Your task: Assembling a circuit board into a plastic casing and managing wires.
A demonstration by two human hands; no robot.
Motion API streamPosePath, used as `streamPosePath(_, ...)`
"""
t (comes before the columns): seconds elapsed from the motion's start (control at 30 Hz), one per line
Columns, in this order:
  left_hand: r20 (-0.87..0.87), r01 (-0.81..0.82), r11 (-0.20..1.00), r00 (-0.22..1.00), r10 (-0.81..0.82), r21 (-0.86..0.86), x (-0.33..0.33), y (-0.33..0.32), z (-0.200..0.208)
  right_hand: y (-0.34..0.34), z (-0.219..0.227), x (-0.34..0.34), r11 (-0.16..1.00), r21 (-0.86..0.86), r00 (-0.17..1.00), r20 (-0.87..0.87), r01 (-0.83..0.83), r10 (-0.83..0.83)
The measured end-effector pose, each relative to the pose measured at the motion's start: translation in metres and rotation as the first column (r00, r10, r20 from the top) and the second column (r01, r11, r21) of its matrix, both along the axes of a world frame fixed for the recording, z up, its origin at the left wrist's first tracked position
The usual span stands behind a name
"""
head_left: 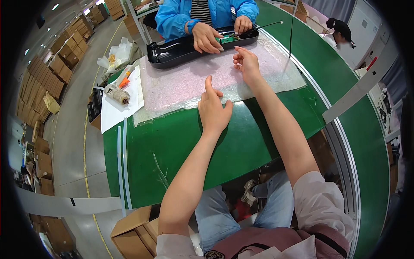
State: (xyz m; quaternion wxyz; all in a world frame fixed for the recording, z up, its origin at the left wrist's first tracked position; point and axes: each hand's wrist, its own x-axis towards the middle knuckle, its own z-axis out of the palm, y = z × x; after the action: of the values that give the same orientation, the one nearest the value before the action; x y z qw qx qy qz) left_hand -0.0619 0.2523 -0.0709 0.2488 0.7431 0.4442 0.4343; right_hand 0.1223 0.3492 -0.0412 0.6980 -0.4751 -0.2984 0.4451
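My left hand rests over the near edge of the bubble-wrap mat, index finger stretched forward and thumb apart, holding nothing. Farther ahead and to the right, my right hand hovers above the mat with its fingers loosely bent and apart; nothing shows in it. Just beyond lies a long black plastic housing, its open side up. Across the table a co-worker in a blue jacket has both hands at a green circuit board in the housing's right part. A thin dark cable sticks out to the right.
A bottle lies on white paper at the left, near an orange-handled tool and a plastic bag. The green tabletop spreads before me. A green conveyor with a metal rail curves along the right. Cardboard boxes stand below.
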Motion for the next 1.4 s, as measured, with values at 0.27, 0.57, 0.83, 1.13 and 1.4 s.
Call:
streamPosePath(0.27,-0.032,-0.008,1.0,0.999,0.007,-0.015,0.0,0.001,0.001,0.013,-0.003,0.0,1.0,0.027,0.999,0.045,0.007,-0.009)
streamPosePath(0.57,-0.018,0.005,1.0,1.0,-0.006,-0.026,0.0,0.0,0.002,0.015,-0.003,0.004,0.999,0.01,0.999,0.026,-0.047,0.046)
streamPosePath(0.83,-0.014,0.011,0.999,1.0,-0.012,-0.052,-0.001,-0.002,0.005,0.019,0.0,-0.013,0.982,-0.012,0.973,0.129,-0.19,0.19)
streamPosePath(1.13,0.473,0.144,0.989,0.873,-0.117,-0.02,-0.001,0.002,-0.002,-0.007,0.001,-0.011,0.946,-0.016,0.916,0.243,-0.325,0.319)
streamPosePath(1.4,0.884,0.464,0.851,0.467,0.001,-0.246,-0.025,0.014,0.018,-0.055,0.026,-0.04,0.873,0.169,0.632,0.752,-0.457,0.185)
